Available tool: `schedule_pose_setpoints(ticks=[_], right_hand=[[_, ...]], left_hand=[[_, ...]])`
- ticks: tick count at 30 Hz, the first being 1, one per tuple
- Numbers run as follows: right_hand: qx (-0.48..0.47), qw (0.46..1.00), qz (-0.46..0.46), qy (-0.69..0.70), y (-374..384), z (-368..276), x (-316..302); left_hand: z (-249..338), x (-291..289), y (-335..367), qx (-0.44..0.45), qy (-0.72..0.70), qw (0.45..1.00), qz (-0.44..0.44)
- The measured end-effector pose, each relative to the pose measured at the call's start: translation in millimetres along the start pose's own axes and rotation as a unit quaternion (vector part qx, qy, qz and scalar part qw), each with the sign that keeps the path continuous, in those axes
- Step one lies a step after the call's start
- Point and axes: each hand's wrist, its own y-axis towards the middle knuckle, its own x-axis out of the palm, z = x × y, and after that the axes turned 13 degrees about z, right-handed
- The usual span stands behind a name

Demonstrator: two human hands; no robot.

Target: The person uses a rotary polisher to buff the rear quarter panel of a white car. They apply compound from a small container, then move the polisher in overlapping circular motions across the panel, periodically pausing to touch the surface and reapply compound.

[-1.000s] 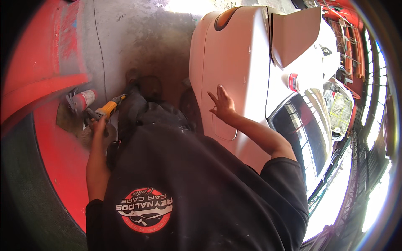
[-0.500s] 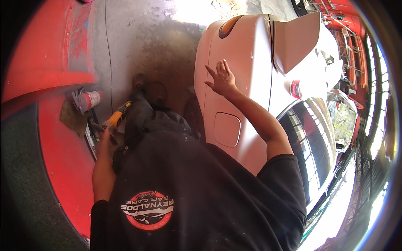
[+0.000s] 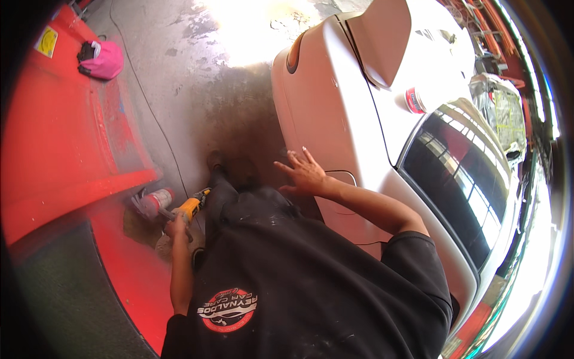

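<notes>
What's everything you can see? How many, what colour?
White car: 1, white, right
Window: 1, dark, on white car
Spoiler: 1, white, on white car
Tub: 1, red and white, on white car
Bodywork: count unclear, red, left
Bag-like thing: 1, pink, upper left
Sticker: 1, yellow, upper left
Floor: 1, grey, upper middle
Cord: 1, dark, on floor
Container: 1, red and white, lower left
Power tool: 1, yellow, lower left
Clutter: uncountable, mixed, far right
Shirt: 1, black, bottom
Left hand: 1, bare, gripping power tool
Right hand: 1, bare, spread, centre
</notes>
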Motion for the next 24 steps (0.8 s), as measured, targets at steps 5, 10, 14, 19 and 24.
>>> schedule_pose_setpoints(ticks=[5, 10, 14, 19, 24], right_hand=[[0.094, 0.897, 0.075, 0.425, 60, -17, 27], [0.099, 0.678, 0.218, 0.695, 162, -40, 4], [0.045, 0.631, 0.217, 0.743, 206, -54, -102], [-0.103, 0.657, 0.002, 0.747, 274, -58, -141], [-0.093, 0.478, -0.023, 0.873, 204, -108, -91]], left_hand=[[37, -54, -46, 0.423, -0.003, 0.906, 0.028], [161, -160, -201, 0.527, 0.178, 0.831, -0.021], [216, -217, -272, 0.649, 0.138, 0.747, -0.048], [239, -245, -318, 0.786, 0.127, 0.596, -0.108], [229, -239, -288, 0.749, 0.106, 0.637, -0.146]])
